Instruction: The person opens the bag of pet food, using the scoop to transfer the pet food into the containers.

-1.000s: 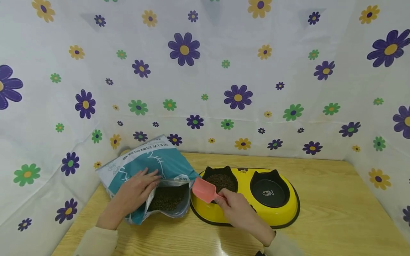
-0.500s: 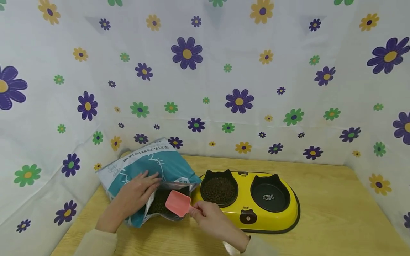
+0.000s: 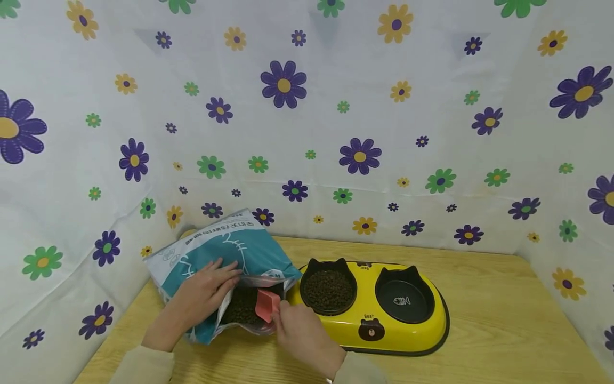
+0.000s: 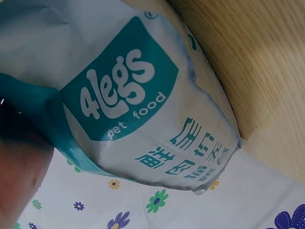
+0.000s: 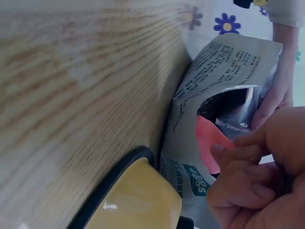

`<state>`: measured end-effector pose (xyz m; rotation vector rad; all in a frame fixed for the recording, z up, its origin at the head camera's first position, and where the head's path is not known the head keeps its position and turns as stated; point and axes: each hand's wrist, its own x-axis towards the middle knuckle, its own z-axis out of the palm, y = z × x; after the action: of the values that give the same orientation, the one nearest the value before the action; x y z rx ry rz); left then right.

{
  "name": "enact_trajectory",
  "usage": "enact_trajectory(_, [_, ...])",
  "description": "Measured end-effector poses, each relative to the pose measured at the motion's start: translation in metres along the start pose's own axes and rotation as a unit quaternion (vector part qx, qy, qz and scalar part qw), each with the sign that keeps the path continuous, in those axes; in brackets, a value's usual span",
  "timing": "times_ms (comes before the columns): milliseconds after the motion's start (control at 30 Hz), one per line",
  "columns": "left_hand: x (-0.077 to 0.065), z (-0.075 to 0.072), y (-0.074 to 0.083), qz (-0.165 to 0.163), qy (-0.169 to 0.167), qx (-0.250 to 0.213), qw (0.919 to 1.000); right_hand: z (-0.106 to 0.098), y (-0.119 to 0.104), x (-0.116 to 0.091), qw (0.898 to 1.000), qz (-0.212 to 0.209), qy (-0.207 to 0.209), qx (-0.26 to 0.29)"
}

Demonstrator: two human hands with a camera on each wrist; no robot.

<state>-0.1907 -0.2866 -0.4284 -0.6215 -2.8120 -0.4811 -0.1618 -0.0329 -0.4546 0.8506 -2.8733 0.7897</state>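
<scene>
A teal and white pet food bag (image 3: pixel 249 245) lies on its side at the left, its mouth open toward the person. Brown kibble (image 3: pixel 241 306) shows inside. My left hand (image 3: pixel 206 293) rests on the bag's upper side by the opening, fingers fairly straight; in the left wrist view only its edge appears beside the printed bag (image 4: pixel 119 90). With its thumb and fingers my right hand (image 3: pixel 302 333) pinches the handle of a pink scoop (image 3: pixel 267 305). The scoop is tilted inside the bag's mouth, partly hidden by the bag wall in the right wrist view, where my right hand (image 5: pixel 257 176) looks curled.
Right of the bag stands a yellow double pet feeder (image 3: pixel 408 336). Its left black bowl (image 3: pixel 352 301) holds kibble; the right black bowl (image 3: pixel 414 306) shows a fish-bone print. A flower-patterned cloth (image 3: pixel 336 122) rises behind the wooden table (image 3: pixel 503 320).
My right hand has moved left from over the kibble-filled bowl to the bag, and the pink scoop has entered its mouth and tilted. My left hand has stayed on the bag.
</scene>
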Motion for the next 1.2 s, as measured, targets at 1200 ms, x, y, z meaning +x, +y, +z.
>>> enact_trajectory(1200, [-0.001, 0.001, -0.002, 0.018, 0.010, 0.004, 0.9998, 0.019, 0.003, 0.017, 0.969, 0.083, 0.003, 0.231])
